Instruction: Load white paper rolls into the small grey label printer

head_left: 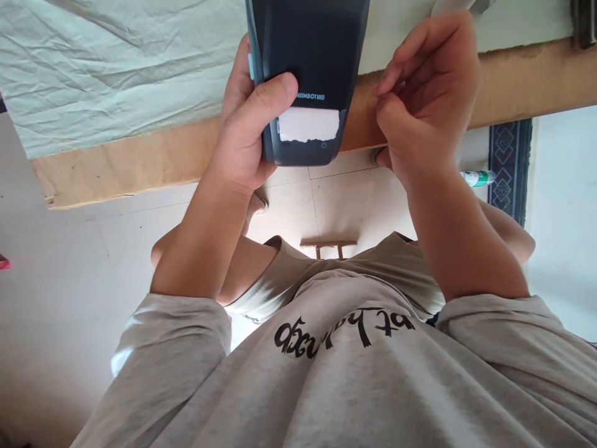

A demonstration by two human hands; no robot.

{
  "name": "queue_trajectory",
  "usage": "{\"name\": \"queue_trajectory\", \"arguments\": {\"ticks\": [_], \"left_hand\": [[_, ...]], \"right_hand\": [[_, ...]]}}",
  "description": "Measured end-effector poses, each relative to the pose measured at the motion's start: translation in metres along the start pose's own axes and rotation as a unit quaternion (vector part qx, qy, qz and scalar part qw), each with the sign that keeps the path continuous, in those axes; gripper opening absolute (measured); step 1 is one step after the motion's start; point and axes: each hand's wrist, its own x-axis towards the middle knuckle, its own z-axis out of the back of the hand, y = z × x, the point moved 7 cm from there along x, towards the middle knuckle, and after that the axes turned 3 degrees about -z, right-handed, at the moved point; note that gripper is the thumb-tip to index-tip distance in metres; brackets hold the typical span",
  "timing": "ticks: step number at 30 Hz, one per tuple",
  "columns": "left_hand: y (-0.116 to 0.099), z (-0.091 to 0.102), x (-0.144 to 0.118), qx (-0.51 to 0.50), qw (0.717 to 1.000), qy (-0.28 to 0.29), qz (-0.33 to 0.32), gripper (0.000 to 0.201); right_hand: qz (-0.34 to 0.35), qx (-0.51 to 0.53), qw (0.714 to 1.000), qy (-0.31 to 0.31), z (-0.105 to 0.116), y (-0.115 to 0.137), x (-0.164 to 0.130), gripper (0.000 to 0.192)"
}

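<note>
A dark label printer [310, 56] marked NIIMBOT is held up over the table's front edge, its upper end cut off by the frame. My left hand [249, 118] grips its left side, thumb across the front and the other fingers behind. Near its lower end sits a white patch of paper [308, 124] with a ragged, torn lower edge. My right hand [426, 93] is raised to the right of the printer, apart from it. Its fingers curl in towards the thumb; whether a small thing is pinched there I cannot make out.
A wooden table edge [125, 163] runs across, with a wrinkled pale green cloth [116, 68] on top. Behind my right hand lies a whitish object [482, 6], partly hidden. Below, a bottle with a green label [476, 178] is beside a dark patterned strip [508, 149].
</note>
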Motion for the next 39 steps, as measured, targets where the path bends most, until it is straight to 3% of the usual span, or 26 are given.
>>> {"name": "queue_trajectory", "arguments": {"ticks": [6,9,10,13,15,17,21,23,26,28,30,36,39], "left_hand": [[0.002,0.006,-0.001,0.014,0.999,-0.049,0.010,0.015],[0.008,-0.001,0.000,0.007,1.000,-0.016,-0.007,0.021],[0.008,0.003,0.000,-0.010,0.997,-0.064,-0.031,0.020],[0.019,-0.001,0.001,0.004,0.994,-0.106,-0.001,0.017],[0.019,0.002,-0.001,0.009,0.984,-0.175,-0.022,0.022],[0.018,0.005,-0.001,0.008,0.979,-0.202,-0.038,0.026],[0.024,-0.001,0.003,-0.008,0.995,-0.093,0.024,0.016],[0.016,0.007,0.000,-0.027,0.991,-0.128,-0.018,0.021],[0.010,0.003,-0.004,-0.030,0.994,-0.107,-0.009,0.019],[0.010,-0.003,-0.007,-0.018,0.997,-0.071,0.031,0.015],[0.009,-0.002,-0.008,-0.012,0.997,-0.073,0.036,0.016],[0.009,0.006,-0.002,-0.006,1.000,-0.019,0.016,0.014],[0.007,0.003,-0.003,-0.013,1.000,-0.021,0.019,0.015]], "right_hand": [[-0.010,0.047,0.999,0.001,-0.004,-0.005,0.002,0.025],[-0.036,0.043,0.998,0.028,-0.007,-0.012,0.006,0.023],[-0.047,0.035,0.997,0.044,-0.008,-0.016,0.007,0.024],[-0.056,0.049,0.995,0.073,-0.009,-0.025,0.010,0.031],[-0.054,0.076,0.993,0.071,-0.008,-0.030,0.013,0.033],[-0.048,0.103,0.992,0.058,-0.006,-0.033,0.013,0.031],[-0.041,0.152,0.987,0.038,-0.005,-0.031,0.013,0.029],[-0.036,0.162,0.985,0.038,-0.005,-0.027,0.014,0.029],[-0.035,0.153,0.986,0.050,-0.006,-0.024,0.014,0.028],[-0.037,0.155,0.986,0.050,-0.006,-0.025,0.014,0.029],[-0.037,0.157,0.986,0.043,-0.005,-0.028,0.014,0.030],[-0.025,0.145,0.987,0.063,-0.005,-0.033,0.014,0.031],[-0.019,0.152,0.983,0.098,-0.008,-0.030,0.013,0.031]]}}
